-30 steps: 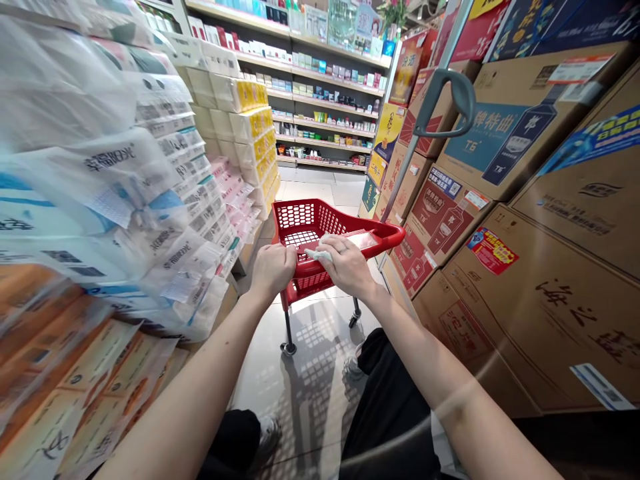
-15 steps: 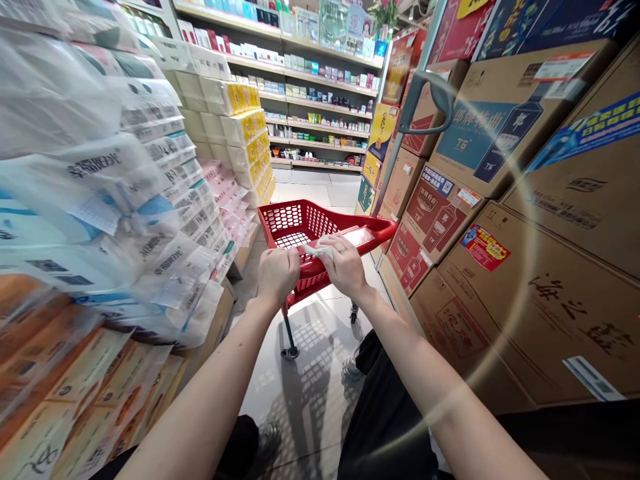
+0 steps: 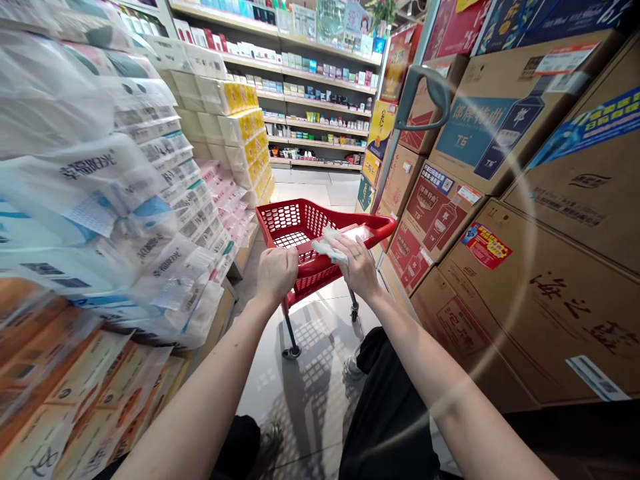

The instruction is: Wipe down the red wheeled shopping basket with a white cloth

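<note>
2 hands on 1 red shopping cart, 1 white tissue.
Left hand closed around handle; right hand pinching tissue against it.

Crumpled white tissue, on handle of red shopping cart

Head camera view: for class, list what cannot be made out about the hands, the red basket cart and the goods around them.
Head view only:
- Right hand: it covers part of the white cloth or tissue, whose material is unclear.
- Left hand: it hides the stretch of handle that it grips on the red basket cart.
- Far shelves: most labels are too small to read.
- Wrapped packs at left: their print is blurred.
</note>
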### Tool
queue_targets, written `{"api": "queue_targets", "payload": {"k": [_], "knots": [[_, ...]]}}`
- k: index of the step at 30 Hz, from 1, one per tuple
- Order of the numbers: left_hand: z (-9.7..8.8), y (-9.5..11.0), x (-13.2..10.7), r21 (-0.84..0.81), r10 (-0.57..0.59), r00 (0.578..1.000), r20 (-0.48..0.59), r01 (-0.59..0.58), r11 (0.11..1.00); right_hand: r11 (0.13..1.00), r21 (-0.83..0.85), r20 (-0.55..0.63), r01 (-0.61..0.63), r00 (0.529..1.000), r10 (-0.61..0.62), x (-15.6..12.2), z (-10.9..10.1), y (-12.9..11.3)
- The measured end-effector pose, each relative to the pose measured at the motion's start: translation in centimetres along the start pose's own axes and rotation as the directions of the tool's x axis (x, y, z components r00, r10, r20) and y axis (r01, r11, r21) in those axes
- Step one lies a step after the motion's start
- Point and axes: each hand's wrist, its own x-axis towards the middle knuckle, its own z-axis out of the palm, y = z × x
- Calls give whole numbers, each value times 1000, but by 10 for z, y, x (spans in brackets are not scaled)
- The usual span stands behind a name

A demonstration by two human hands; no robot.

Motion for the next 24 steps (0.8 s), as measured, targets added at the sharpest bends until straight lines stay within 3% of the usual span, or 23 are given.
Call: {"api": "queue_targets", "payload": {"k": [4,7,10,15,19,24], "knots": [[1,-2,2,0,-1,1000,0,1,1000,985,-82,-81,-149,986,143,-5,-9,43],[0,-5,3,-22,-10,1000,1,10,1000,957,-133,-77,-258,965,250,-1,-21,79],[-2,-5,4,-26,-15,1000,9,15,1000,946,-103,-54,-308,951,303,7,-28,97],[-1,-3,4,-15,-38,999,0,38,999,930,-63,-59,-363,931,359,13,-19,75],[-4,-9,4,-49,-41,999,6,41,998,943,-58,-35,-326,945,325,10,-17,51],[-8,-20,4,-54,-6,999,34,8,999,967,-86,18,-240,970,242,13,-25,65]]}}
